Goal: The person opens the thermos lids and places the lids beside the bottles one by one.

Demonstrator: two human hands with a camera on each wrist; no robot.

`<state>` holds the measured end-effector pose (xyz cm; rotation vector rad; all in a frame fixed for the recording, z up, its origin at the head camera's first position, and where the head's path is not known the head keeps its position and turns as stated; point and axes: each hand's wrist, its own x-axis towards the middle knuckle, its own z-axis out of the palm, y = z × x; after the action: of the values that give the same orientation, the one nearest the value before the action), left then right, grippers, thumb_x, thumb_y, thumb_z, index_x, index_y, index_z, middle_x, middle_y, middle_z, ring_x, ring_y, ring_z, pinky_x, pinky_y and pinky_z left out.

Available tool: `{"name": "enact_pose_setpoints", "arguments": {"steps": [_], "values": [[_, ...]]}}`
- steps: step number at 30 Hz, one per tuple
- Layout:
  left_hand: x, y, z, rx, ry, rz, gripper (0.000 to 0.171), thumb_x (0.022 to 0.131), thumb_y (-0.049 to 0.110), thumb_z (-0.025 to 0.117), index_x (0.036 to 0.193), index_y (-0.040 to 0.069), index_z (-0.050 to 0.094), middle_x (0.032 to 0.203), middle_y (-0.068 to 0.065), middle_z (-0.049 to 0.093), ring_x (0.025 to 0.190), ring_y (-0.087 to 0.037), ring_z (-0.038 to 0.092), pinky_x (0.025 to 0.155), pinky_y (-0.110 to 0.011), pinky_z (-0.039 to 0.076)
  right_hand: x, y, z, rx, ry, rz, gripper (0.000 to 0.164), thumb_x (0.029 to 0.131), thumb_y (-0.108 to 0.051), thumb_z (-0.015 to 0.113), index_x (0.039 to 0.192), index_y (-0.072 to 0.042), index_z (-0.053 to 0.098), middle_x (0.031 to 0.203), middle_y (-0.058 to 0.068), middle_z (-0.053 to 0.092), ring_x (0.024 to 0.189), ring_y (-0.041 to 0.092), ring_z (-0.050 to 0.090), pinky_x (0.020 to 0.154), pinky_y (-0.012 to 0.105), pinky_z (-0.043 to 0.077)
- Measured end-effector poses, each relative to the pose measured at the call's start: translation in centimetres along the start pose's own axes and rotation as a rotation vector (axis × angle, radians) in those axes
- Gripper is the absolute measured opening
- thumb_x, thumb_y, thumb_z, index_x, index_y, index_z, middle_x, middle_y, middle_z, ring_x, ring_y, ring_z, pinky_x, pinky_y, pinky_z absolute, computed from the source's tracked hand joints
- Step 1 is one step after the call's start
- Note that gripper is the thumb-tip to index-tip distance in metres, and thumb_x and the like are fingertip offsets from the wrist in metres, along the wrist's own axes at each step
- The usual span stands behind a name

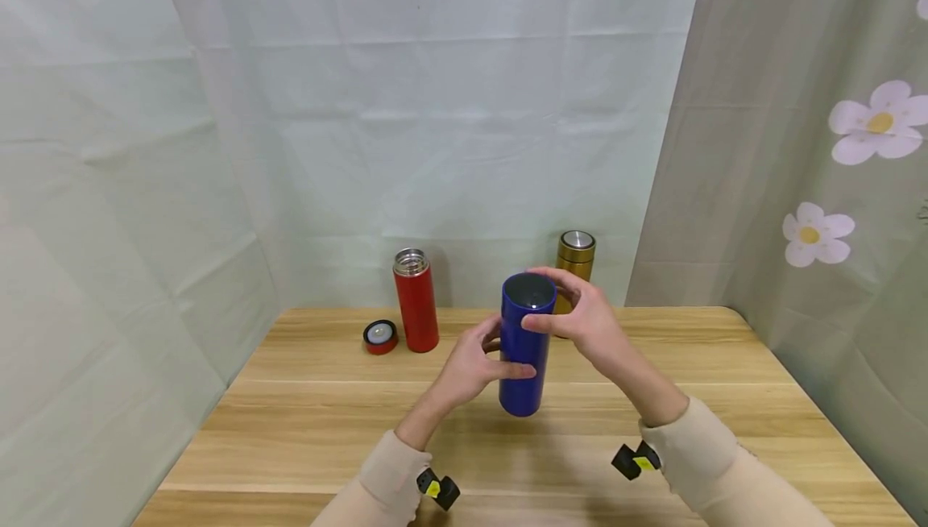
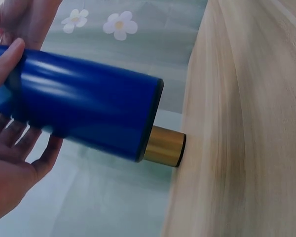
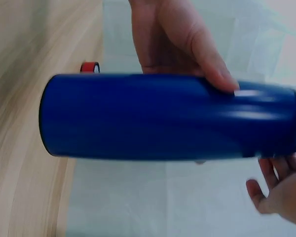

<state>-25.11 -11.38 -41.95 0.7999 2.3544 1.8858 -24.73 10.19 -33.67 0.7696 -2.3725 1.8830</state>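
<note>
So I've got the blue bottle (image 1: 524, 342) up in the air over the wooden surface (image 1: 326, 430), base clear of it. My left hand (image 1: 470, 362) is wrapped around the body about halfway down, and my right hand (image 1: 590, 321) has thumb and fingers clamped around the top end.

Progress, going by how stuff sits: the red bottle (image 1: 418, 313) is uncapped, bare metal mouth showing, and its lid (image 1: 380, 339) lies just beside it on my left, pale inner side up. The gold bottle (image 1: 577, 257) at the back looks capped, so I'd count that one as untouched. Blue is the one being worked on; I'd call it partway, since I don't see any loose blue cap around.

Now the hard-to-see bits. The blue one's top is dark and glossy, so honestly can't tell whether its cap is tight or already turned a bit. The left wrist view chops that end off, and the right wrist view barely squeezes it in at the edge. Most of the gold one is hidden behind blue and my fingers. Some of my left fingers are behind the blue body too. Can't see inside red's mouth either.
</note>
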Motion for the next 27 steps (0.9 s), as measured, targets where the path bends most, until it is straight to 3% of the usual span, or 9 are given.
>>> {"name": "enact_pose_setpoints", "arguments": {"steps": [5,9,13,17,22,27], "values": [[-0.2,0.0,-0.1,-0.027,-0.061,0.02,0.075,0.086,0.028,0.088,0.151,0.024,0.052,0.136,0.002,0.067,0.124,-0.019,0.064,0.109,-0.053,0.047,0.1,0.2,-1.0,0.087,-0.134,-0.025,0.066,0.087,-0.027,0.086,0.146,-0.014,0.059,0.133,0.011,0.068,0.125,0.031,0.061,0.096,0.051,0.055],[-0.2,0.0,0.1,-0.042,-0.045,0.012,0.075,0.087,0.029,0.086,0.152,0.023,0.051,0.136,-0.001,0.067,0.125,-0.022,0.063,0.11,-0.055,0.046,0.1,0.4,-1.1,0.079,-0.168,-0.017,0.067,0.092,-0.033,0.08,0.152,-0.019,0.052,0.143,0.009,0.062,0.134,0.033,0.056,0.099,0.057,0.053],[-0.2,-0.1,0.2,-0.033,0.02,-0.018,0.076,0.087,0.031,0.086,0.154,0.022,0.05,0.136,-0.003,0.067,0.127,-0.023,0.061,0.111,-0.057,0.044,-0.1,0.7,-0.5,0.042,-0.126,-0.002,0.07,0.095,-0.038,0.076,0.157,-0.024,0.045,0.154,0.008,0.053,0.143,0.038,0.047,0.103,0.064,0.048],[-0.2,-0.1,0.2,-0.018,0.061,-0.044,0.078,0.087,0.031,0.086,0.155,0.022,0.048,0.137,-0.003,0.066,0.128,-0.025,0.06,0.113,-0.058,0.042,-0.4,0.5,0.6,-0.001,-0.036,0.02,0.073,0.093,-0.042,0.079,0.156,-0.026,0.046,0.152,0.009,0.053,0.143,0.04,0.046,0.103,0.067,0.046],[0.0,0.3,0.2,-0.014,0.056,-0.033,0.078,0.086,0.03,0.087,0.154,0.021,0.05,0.138,-0.004,0.066,0.129,-0.026,0.06,0.113,-0.057,0.042,-0.3,0.0,1.1,-0.019,0.045,0.004,0.073,0.088,-0.036,0.085,0.151,-0.019,0.052,0.14,0.01,0.063,0.136,0.038,0.053,0.102,0.064,0.048],[0.2,0.5,0.0,-0.005,0.032,-0.022,0.076,0.086,0.029,0.087,0.153,0.022,0.051,0.138,-0.002,0.066,0.129,-0.024,0.061,0.112,-0.056,0.044,-0.1,-0.2,0.5,-0.03,0.052,-0.019,0.069,0.085,-0.027,0.088,0.146,-0.016,0.058,0.139,0.011,0.064,0.136,0.036,0.054,0.104,0.064,0.047]]}}
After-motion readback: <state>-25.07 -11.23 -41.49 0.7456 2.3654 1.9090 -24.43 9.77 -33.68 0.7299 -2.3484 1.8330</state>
